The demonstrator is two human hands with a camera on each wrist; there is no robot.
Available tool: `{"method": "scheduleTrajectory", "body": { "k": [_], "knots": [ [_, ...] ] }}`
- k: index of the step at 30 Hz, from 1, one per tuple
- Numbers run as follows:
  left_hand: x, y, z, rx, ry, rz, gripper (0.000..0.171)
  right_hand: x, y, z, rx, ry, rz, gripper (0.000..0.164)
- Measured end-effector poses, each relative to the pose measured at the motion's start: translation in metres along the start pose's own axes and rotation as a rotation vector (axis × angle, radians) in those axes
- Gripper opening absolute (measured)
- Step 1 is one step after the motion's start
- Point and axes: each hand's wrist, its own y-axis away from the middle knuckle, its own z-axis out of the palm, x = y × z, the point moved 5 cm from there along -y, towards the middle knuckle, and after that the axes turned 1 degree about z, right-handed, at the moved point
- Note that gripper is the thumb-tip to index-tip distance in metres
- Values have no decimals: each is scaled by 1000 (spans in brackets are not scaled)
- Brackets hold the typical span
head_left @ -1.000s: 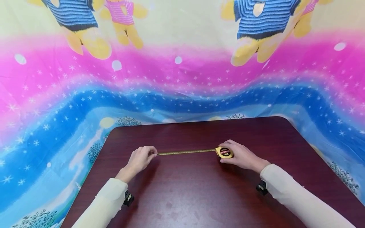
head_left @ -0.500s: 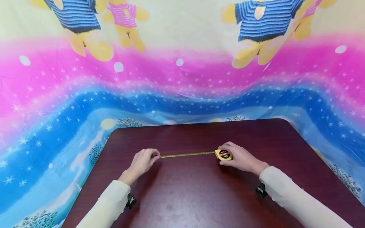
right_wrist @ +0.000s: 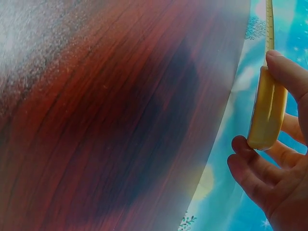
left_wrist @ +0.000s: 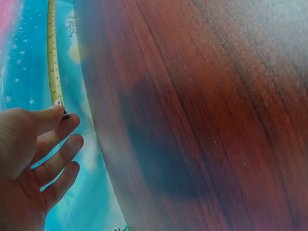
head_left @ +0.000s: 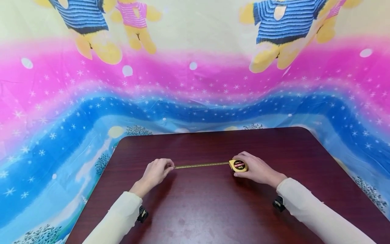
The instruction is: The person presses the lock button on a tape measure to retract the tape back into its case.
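A yellow tape measure (head_left: 239,166) with a round black label is gripped by my right hand (head_left: 257,168), thumb on one side and fingers on the other. From its mouth the yellow blade (head_left: 201,165) runs straight left, held above the table. My left hand (head_left: 155,173) pinches the blade's metal end hook between thumb and forefinger. In the left wrist view the hook (left_wrist: 65,114) peeks out past the thumb, the other fingers loosely bent. The right wrist view shows the yellow case (right_wrist: 267,108) edge-on, with the thumb near the blade's exit.
Below both hands is a dark red-brown wooden table (head_left: 201,210) with rounded far corners. Behind it and along its sides hangs a printed cloth (head_left: 195,81) in pink, blue and cream. Black wrist cameras are strapped at both sleeves; hand shadows fall on the tabletop.
My left hand has moved right, toward the tape case, and the exposed blade has become shorter. My right hand stays nearly in place. The head view has shifted slightly.
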Motion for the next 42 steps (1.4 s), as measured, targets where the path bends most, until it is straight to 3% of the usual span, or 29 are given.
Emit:
{"method": "scheduleTrajectory", "body": {
  "k": [5, 42],
  "knots": [
    [1, 0, 4, -24, -2, -4, 4, -1, 1, 2, -11, -1, 3, 60],
    [15, -7, 11, -23, 13, 40, 6, -13, -7, 10, -39, -15, 10, 62]
  ]
}}
